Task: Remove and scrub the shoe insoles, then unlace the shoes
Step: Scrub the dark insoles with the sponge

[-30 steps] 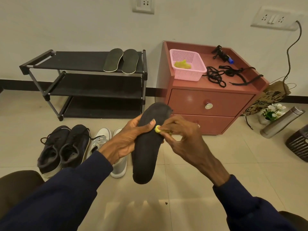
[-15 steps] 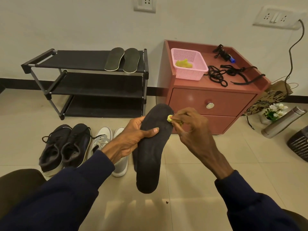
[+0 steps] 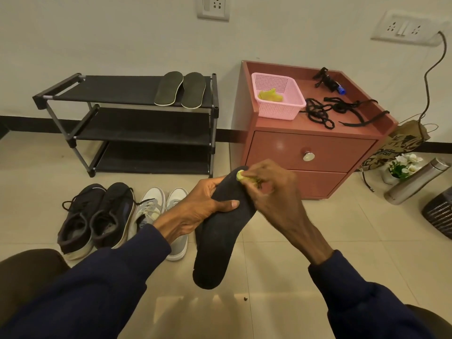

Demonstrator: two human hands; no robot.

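My left hand grips a black insole around its upper part, thumb across the front, toe end up. My right hand pinches a small yellow scrubber against the insole's top edge. Two dark insoles lie side by side on the top shelf of a black shoe rack. A pair of black laced shoes and a pair of white shoes stand on the floor below, partly behind my left arm. Black laces lie on a red-brown cabinet.
A pink basket with a yellow cloth sits on the cabinet, beside a small black and blue object. To the right stand a paper bag, white flowers, a metal flask and a dark woven basket.
My right hand has slid the yellow scrubber up the insole from its middle to the toe edge. The insole has tilted, its top leaning further right. My left hand keeps its grip.
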